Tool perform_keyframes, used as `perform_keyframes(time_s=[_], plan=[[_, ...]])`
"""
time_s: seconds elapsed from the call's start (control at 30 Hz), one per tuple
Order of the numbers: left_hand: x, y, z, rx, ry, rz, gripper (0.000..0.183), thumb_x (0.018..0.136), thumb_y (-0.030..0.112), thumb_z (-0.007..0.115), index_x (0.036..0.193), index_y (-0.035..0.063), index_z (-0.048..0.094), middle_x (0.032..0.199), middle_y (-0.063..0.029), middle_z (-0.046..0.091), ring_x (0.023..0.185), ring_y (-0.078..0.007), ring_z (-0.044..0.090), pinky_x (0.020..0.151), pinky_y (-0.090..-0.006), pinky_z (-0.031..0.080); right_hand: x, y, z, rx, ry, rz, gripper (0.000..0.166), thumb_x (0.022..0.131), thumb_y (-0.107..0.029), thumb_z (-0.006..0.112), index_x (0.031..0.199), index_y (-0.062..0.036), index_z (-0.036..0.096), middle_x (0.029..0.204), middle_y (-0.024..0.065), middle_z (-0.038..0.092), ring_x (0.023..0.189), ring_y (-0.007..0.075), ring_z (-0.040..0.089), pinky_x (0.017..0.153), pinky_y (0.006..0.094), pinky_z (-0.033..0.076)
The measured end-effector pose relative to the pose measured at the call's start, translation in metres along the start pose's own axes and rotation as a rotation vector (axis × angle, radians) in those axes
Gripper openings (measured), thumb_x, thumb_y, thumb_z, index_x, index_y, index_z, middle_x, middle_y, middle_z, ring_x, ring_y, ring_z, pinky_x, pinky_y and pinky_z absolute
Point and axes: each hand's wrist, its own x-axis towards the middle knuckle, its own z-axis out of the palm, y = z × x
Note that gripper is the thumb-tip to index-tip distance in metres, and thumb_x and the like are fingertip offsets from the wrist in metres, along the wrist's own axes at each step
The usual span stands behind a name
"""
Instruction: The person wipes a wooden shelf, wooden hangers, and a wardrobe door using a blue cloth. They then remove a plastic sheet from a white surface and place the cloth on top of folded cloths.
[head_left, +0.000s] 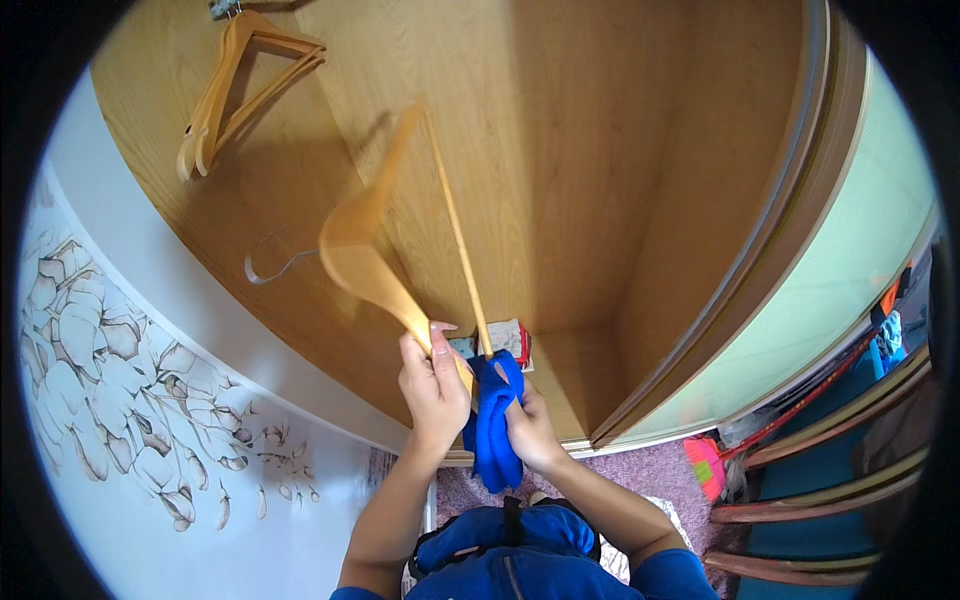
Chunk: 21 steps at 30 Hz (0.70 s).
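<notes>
A wooden clothes hanger (367, 217) with a metal hook (281, 270) is held up before me, turned on its side with the hook pointing left. My left hand (439, 386) grips one of its arms near the lower end. A blue cloth (496, 435) is wrapped around that end of the hanger and hangs down in folds. My right hand (536, 427) pinches the cloth from the right side, where the thin wooden bar (457, 232) runs into it. The covered tip of the hanger is hidden by the cloth and my fingers.
Several wooden hangers (240, 90) hang at the upper left inside the wooden wardrobe (600, 150). Small packets (506, 341) lie on its floor. A pale green sliding door (810, 300) stands right, a flower-patterned white panel (150, 390) left. A pink broom (705, 461) and wooden slats (817, 510) are lower right.
</notes>
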Motion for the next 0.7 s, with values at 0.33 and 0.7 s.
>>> perform_keyframes(time_s=[0.33,0.7], plan=[[-0.004,0.029,-0.035,0.151,-0.260,-0.050,0.022,0.093,0.018,0.046,0.103,-0.0016,0.043,0.069,-0.0135,0.059,0.057,-0.0256,0.061,0.052,-0.0347,0.046,0.028,-0.034,0.017,-0.105,0.040,-0.221,0.024,0.094,-0.025,0.051,0.095,-0.0012,0.055,0.075,0.0002,0.056,0.068,0.0048,0.049,0.061,0.0213,0.043],[-0.036,0.021,-0.055,-0.151,-0.110,-0.046,0.015,0.090,0.014,0.053,0.093,-0.0004,0.052,0.067,-0.0070,0.056,0.058,-0.0147,0.055,0.054,-0.0285,0.046,0.043,-0.069,0.059,-0.135,0.205,-0.466,0.018,0.093,-0.017,0.052,0.099,0.0000,0.054,0.077,0.0008,0.057,0.071,0.0053,0.049,0.063,0.0224,0.043]])
